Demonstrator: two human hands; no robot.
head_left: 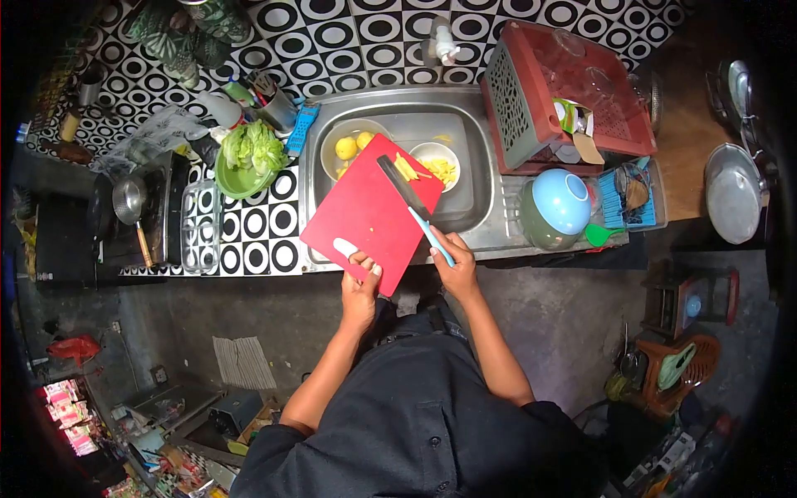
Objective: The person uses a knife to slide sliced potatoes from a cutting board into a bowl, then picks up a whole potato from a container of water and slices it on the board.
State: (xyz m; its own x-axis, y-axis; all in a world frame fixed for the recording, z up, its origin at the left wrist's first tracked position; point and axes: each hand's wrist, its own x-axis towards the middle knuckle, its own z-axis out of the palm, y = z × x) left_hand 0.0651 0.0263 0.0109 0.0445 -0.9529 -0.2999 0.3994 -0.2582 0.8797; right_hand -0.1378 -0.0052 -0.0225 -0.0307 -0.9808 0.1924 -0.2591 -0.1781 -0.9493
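Observation:
My left hand (360, 286) is closed on the near edge of a red cutting board (357, 207), its fingers by the handle slot. The board is held over the sink's front edge, its far corner above the basin. In my right hand (457, 264) is a knife (404, 191) with a light blue handle, its blade lying along the board's right part. Cut yellow strips (406, 167) sit on the board beyond the blade. More yellow strips fill a white bowl (449, 153) in the sink. Partly behind the board, a larger bowl (325, 141) holds yellow, potato-like pieces (346, 148).
The steel sink (490, 217) has a red crate (614, 141) at its right, near a blue bowl (561, 203) and a blue basket (624, 217). Leafy greens (251, 150) fill a green bowl (239, 184) at left. A strainer (129, 201) lies on the stove.

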